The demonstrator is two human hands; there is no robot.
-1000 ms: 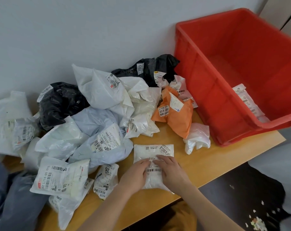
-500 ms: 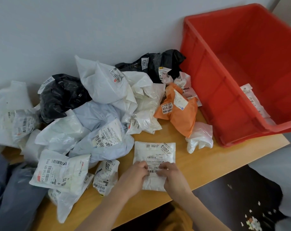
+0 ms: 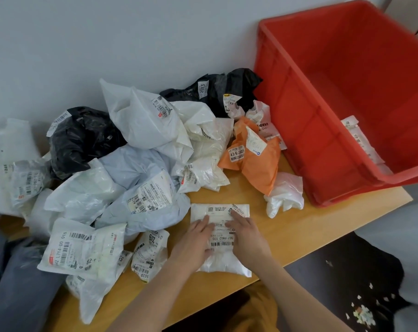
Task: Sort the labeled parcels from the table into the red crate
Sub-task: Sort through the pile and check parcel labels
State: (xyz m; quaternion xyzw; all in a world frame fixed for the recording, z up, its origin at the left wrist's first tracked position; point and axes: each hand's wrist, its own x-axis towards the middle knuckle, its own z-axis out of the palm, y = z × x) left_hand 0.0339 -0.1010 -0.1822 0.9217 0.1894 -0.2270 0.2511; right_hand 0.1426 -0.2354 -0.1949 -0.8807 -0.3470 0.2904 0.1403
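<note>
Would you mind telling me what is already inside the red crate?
One white labeled parcel leans against the near wall inside the red crate. The rest of the visible floor is bare red. The near wall hides the parcel's lower end and the floor strip behind it.

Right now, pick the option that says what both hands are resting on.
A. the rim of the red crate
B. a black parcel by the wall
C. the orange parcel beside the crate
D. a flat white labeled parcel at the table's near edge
D: the left hand and the right hand lie with fingers flat on the flat white labeled parcel at the near edge of the table.
</note>
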